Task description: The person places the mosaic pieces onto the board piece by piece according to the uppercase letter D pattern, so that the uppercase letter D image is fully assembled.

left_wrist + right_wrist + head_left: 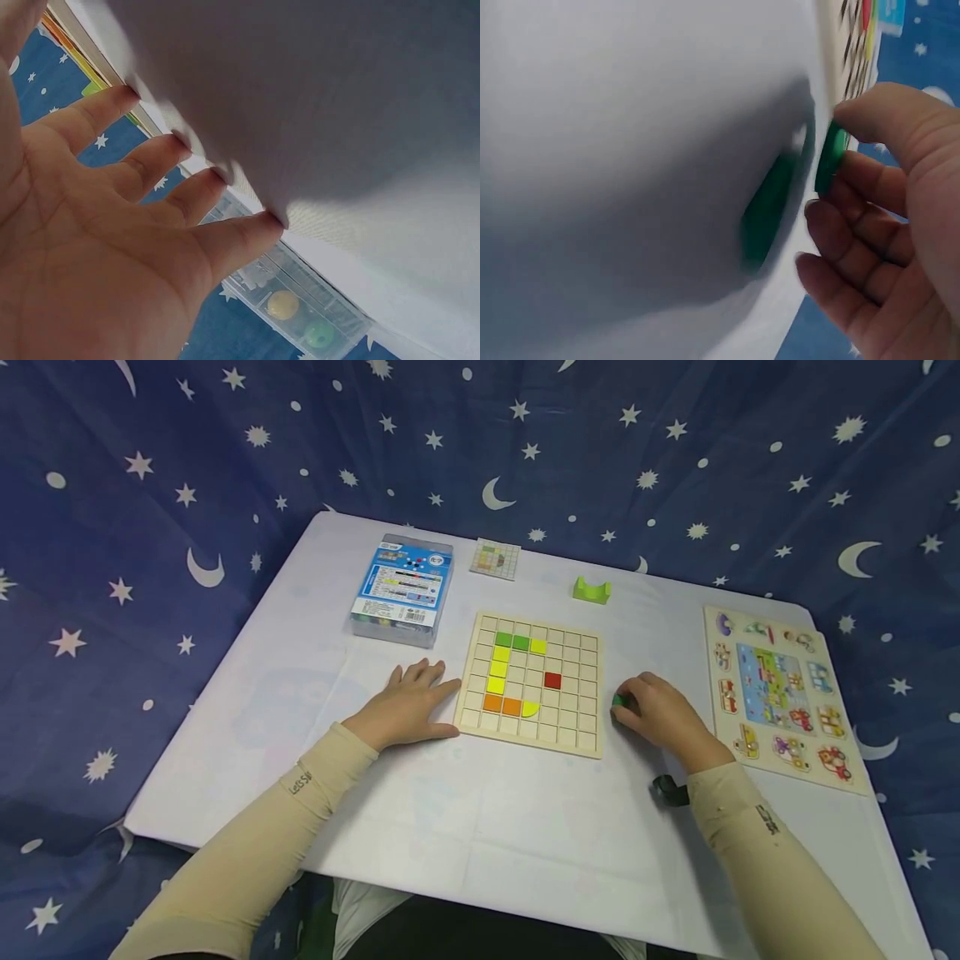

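Observation:
A wooden grid board [577,739] lies on the table, with green, yellow, orange and red tiles in some of its squares. One tile, a yellow quarter-round [530,709], sits at the end of the orange pair. My left hand [408,704] rests on the table with fingers spread, its thumb and index fingertips right at the board's left edge. To the right of the board, my right hand [658,714] pinches a small green tile [830,156] between thumb and fingers. Another green shape [769,214] shows on the shadowed table beside it in the right wrist view.
A clear box with a blue label [403,587] stands at the back left; beside it lies a pattern card [495,558]. A light-green notched block [592,591] is at the back. A picture puzzle board [780,693] lies far right. A black device [667,791] is by the right wrist.

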Motion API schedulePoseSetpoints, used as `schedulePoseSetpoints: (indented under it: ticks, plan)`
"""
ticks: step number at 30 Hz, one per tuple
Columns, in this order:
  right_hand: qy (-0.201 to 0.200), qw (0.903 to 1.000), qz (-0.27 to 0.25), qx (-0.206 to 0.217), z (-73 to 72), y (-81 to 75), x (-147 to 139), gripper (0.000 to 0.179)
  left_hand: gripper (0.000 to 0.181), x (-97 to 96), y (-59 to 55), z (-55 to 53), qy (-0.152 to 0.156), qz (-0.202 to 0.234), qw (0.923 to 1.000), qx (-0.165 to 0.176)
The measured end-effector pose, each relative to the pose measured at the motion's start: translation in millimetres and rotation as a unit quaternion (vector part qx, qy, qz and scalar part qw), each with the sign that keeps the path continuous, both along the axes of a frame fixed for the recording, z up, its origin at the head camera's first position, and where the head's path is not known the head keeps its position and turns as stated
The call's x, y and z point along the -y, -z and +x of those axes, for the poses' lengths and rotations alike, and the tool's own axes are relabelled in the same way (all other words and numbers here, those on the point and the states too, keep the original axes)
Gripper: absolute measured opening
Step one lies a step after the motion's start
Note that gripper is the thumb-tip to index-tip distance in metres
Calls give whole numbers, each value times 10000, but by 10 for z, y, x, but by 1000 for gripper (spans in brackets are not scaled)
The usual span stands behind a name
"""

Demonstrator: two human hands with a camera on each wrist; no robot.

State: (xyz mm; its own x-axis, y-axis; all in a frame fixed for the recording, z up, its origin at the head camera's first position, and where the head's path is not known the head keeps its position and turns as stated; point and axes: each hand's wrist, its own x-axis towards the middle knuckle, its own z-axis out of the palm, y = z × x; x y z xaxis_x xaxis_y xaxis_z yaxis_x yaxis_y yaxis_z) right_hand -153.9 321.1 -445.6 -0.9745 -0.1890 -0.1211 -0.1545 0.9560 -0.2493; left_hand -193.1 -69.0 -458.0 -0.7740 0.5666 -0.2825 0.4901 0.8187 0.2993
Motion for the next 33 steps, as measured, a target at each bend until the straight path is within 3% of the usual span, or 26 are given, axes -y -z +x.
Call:
schedulePoseSetpoints:
  ticks: [5, 14, 33]
  plan:
    - [-605, 9966, -154, -534, -48, -34, 343, 26, 83, -2, 9, 3, -5, 13, 10000, -9]
    - [-1287, 9887, -72, -770, -151, 68, 752, 28, 83, -9, 27, 9, 25, -35, 10000, -47]
    - [-989, 9916, -194, -813, -135, 52, 785, 22, 83, -2, 23, -2, 7, -49, 10000, -71]
